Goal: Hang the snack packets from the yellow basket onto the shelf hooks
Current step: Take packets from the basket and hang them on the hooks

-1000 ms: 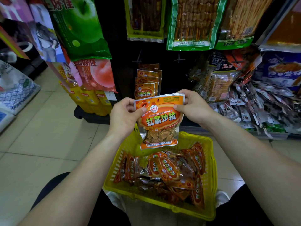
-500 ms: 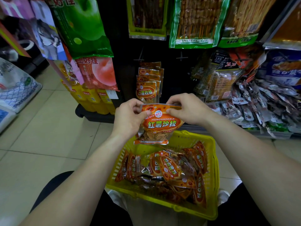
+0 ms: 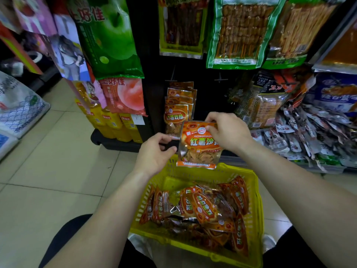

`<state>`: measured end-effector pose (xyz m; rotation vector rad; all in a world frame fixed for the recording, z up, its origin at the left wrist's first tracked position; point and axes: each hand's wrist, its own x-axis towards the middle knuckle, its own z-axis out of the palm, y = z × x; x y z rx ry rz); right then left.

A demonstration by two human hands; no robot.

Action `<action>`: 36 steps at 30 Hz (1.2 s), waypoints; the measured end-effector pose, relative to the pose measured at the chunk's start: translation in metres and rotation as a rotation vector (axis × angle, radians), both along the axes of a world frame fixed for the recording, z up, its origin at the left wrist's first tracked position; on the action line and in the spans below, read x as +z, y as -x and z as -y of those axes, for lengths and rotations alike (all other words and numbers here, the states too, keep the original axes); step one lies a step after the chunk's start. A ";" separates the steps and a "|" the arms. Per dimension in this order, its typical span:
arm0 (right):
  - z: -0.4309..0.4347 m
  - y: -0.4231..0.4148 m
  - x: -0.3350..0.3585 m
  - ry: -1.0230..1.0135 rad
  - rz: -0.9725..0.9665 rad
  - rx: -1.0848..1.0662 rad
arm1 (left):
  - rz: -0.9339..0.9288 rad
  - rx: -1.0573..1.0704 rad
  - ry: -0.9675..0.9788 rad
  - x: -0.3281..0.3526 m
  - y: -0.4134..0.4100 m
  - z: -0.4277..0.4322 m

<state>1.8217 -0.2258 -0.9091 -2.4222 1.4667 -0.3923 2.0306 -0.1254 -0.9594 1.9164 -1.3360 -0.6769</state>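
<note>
Lying at the far left on the beige tiled floor (image 3: 58, 161) is a white sack printed with blue waves (image 3: 21, 111). Next along, a large green bag printed with an apple (image 3: 110, 39) hangs against the dark shelf rack (image 3: 210, 97). A pink bag printed with a peach (image 3: 123, 95) hangs below it, and a row of yellow cartons (image 3: 112, 122) stands at the foot. Further right, a row of hanging orange foil packets (image 3: 176, 111) is already on the rack, one behind another.

The person's left grip (image 3: 154, 153) hovers just beside the left edge of the held orange foil snack packet (image 3: 199, 146), fingers loosely curled. Whether its thumb tip touches the foil I cannot tell. The packet is upright in the air above the far rim of the basket, and its top left corner overlaps the front hanging packet. It is not yet on a hook. The right grip (image 3: 228, 132) pinches its top right corner, thumb on the printed front and fingers over the top edge.

Below, the yellow slatted plastic basket (image 3: 257, 200) sits between the person's dark-clad knees and holds a loose heap of orange packets (image 3: 202, 207). Green-bordered clear packs of brown skewers (image 3: 237, 31) hang above right. At far right lies a pile of small silver sachets (image 3: 309, 136).
</note>
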 end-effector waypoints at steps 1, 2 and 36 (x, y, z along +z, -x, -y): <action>0.009 -0.001 0.000 0.018 0.007 -0.013 | 0.012 -0.003 -0.028 -0.005 -0.005 0.001; 0.018 -0.003 -0.001 0.031 0.010 -0.022 | 0.024 -0.012 -0.060 -0.009 -0.010 0.001; 0.186 -0.116 -0.215 0.035 0.376 -0.219 | 0.206 -0.145 -0.537 -0.221 -0.045 0.196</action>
